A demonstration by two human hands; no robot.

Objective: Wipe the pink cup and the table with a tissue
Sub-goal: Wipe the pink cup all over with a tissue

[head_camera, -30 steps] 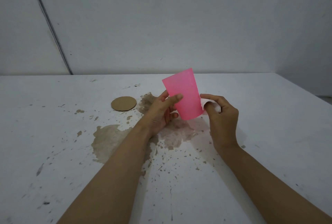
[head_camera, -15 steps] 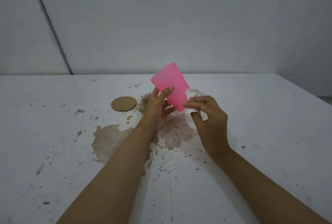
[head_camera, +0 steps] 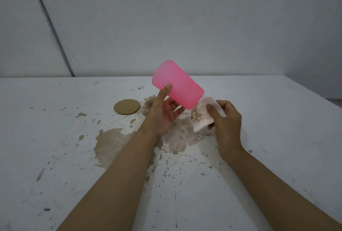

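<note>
Right now I have the pink cup (head_camera: 178,87) up off the desk (head_camera: 277,138), tilted on its side, one end pointing far-left and the other near-right. My left hand (head_camera: 164,114) grips it, thumb on the near wall, fingers curled underneath. My right hand (head_camera: 224,119) is closed on the tissue (head_camera: 202,116), pinching it just beside the cup's lower right end; I can't tell whether the two actually touch. The tissue shows brown dirt on the face turned toward me, so I judge some wiping is done. Cup's outer wall looks clean from here; inside not visible, can't tell.

Desk part looks untouched. A big brown spill (head_camera: 114,145) sits under my left forearm, more staining (head_camera: 183,136) below the hands, and specks are scattered across the near and left side. A round cardboard coaster (head_camera: 127,106) lies left of the hands, just beside the far stain.

My call: cup wipe mid-way or nearly over, desk wipe all still to do. The tissue is small and already soiled, so it may not cope with that puddle.
</note>
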